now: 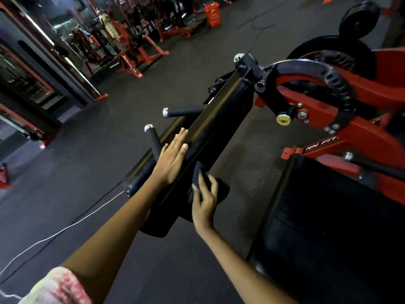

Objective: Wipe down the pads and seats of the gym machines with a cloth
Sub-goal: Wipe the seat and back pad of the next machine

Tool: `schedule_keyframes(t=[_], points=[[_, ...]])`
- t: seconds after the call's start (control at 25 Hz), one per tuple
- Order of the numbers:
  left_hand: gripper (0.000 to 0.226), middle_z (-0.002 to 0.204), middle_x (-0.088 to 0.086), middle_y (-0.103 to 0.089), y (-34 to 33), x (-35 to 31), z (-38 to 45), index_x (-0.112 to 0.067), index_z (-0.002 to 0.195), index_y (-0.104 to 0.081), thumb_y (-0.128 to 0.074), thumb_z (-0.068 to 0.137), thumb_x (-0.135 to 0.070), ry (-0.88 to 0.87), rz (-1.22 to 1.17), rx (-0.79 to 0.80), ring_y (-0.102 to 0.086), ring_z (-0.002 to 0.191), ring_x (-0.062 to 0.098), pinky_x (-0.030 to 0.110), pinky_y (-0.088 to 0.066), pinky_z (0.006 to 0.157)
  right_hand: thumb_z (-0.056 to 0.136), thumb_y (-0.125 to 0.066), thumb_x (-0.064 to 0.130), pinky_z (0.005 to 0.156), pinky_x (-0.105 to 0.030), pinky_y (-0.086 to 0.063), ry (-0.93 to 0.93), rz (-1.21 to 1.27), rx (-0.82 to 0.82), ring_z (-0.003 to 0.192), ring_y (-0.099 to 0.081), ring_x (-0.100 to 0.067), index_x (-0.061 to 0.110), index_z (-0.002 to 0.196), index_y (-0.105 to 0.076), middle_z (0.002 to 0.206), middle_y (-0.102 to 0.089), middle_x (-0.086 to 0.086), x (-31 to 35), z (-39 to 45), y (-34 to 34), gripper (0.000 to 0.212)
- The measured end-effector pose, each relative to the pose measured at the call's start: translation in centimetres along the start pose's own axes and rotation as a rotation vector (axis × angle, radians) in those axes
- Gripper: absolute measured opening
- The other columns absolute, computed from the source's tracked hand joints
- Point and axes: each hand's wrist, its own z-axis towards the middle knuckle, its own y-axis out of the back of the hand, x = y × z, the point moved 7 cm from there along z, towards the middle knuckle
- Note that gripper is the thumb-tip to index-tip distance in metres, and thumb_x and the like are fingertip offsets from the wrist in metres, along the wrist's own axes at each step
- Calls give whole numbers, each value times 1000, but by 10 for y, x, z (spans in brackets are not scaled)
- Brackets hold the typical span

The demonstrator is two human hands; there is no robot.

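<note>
A long black pad [217, 119] of a red and black gym machine runs diagonally through the middle of the view. My left hand [172, 159] lies flat on the pad's left edge with straight fingers. My right hand [205, 200] presses a dark cloth [221, 189] against the pad's lower right side, fingers spread over the cloth. A wide black seat [328, 216] sits to the right, below the red frame.
Two black handles with silver caps [153, 137] stick out left of the pad. The red frame [350, 132] with a black perforated arc and weight plates [359, 16] stands at right. A white cable [65, 229] crosses the dark floor. Other red machines and an orange crate [212, 13] stand far back.
</note>
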Motion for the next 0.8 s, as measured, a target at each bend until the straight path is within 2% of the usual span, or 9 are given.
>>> schedule_keyframes(t=[0.08, 0.16, 0.24, 0.36, 0.44, 0.52, 0.6, 0.72, 0.8], points=[[59, 154, -15, -10, 2, -1, -1, -26, 148, -16, -14, 93, -46, 5, -26, -41, -10, 140, 1, 40, -7, 118, 95, -52, 32, 93, -38, -45, -155, 16, -35, 107, -56, -31, 6, 127, -57, 120, -52, -23, -21, 29, 1, 42], [63, 152, -15, -11, 7, -1, -2, -23, 148, -19, -15, 92, -52, -17, -47, -126, -10, 138, -3, 37, -9, 118, 93, -57, 16, 95, -35, -41, -325, 24, -115, 109, -54, -37, 5, 129, -55, 124, -50, -26, -27, 66, 1, 37], [68, 154, -7, -14, 11, 2, -3, -19, 148, -21, -16, 90, -54, -26, -52, -190, -11, 139, 0, 33, -11, 117, 92, -55, 17, 95, -32, -39, -183, -42, -151, 108, -52, -32, 6, 127, -57, 120, -51, -25, -6, 71, 0, 37], [69, 156, 1, -16, 12, 6, -4, -16, 147, -22, -18, 89, -54, -17, -56, -217, -11, 139, 0, 34, -13, 117, 92, -51, 23, 96, -31, -38, 205, -146, -22, 106, -48, -24, 12, 122, -63, 118, -52, -18, 22, 31, 0, 34], [70, 156, -1, -17, 11, 6, -4, -17, 147, -23, -18, 89, -55, -8, -54, -208, -12, 137, -3, 37, -13, 117, 92, -51, 22, 93, -39, -43, 254, -158, 22, 104, -49, -25, 13, 120, -64, 116, -51, -17, 16, 51, 3, 32], [71, 156, -3, -16, 11, 4, -3, -20, 147, -22, -17, 87, -58, -4, -29, -188, -11, 135, -5, 39, -11, 118, 91, -51, 22, 87, -44, -45, 157, -157, -44, 98, -51, -27, 11, 120, -64, 108, -53, -20, 11, 94, 8, 34], [72, 156, -5, -14, 9, 3, -3, -22, 148, -21, -14, 86, -59, -6, 12, -158, -9, 136, -6, 39, -7, 118, 90, -50, 24, 83, -42, -46, 126, -222, -59, 92, -53, -31, 12, 119, -65, 105, -54, -19, 21, 107, 7, 35], [73, 156, -4, -15, 10, 4, -2, -22, 147, -22, -13, 86, -60, -14, 53, -168, -12, 139, 0, 40, -5, 118, 91, -51, 22, 76, -41, -44, 401, -381, 68, 89, -54, -31, 21, 118, -66, 108, -57, -16, 48, 58, -5, 31], [72, 156, -2, -19, 12, 4, -2, -19, 146, -26, -15, 87, -59, -21, 82, -202, -16, 142, 8, 41, -7, 117, 91, -51, 22, 73, -42, -46, 480, -369, 141, 87, -56, -33, 20, 117, -67, 107, -57, -17, 48, 56, -4, 31]])
